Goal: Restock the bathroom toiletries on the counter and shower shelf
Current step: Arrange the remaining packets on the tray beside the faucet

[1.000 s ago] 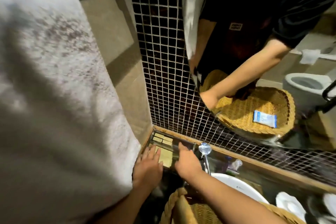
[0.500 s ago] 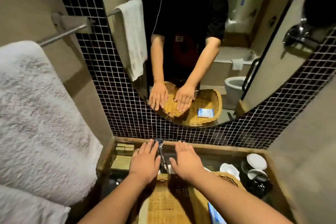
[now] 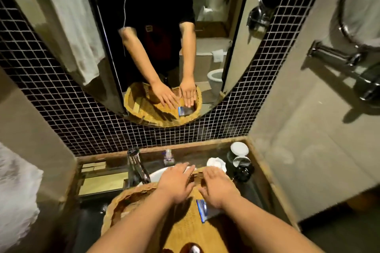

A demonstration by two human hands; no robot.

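Note:
A woven wicker basket (image 3: 131,201) rests over the white sink (image 3: 158,173) on the counter. My left hand (image 3: 174,183) and my right hand (image 3: 218,187) lie flat, palms down, over the basket's far end, fingers spread, holding nothing. A small blue and white packet (image 3: 202,208) lies in the basket just under my right wrist. Small beige boxes (image 3: 93,166) sit on a tray (image 3: 102,183) at the counter's left. A small clear bottle (image 3: 168,155) stands behind the sink.
A chrome tap (image 3: 136,165) rises left of my hands. White cups (image 3: 238,150), a folded white cloth (image 3: 216,163) and a dark jar (image 3: 243,172) stand at the right back. A mirror (image 3: 164,37) on black mosaic tiles faces me. Towels (image 3: 14,191) hang at left.
The view has swung right and down from the towel side to the sink. Both hands moved from the left tray to the basket's far end, now right of the tap.

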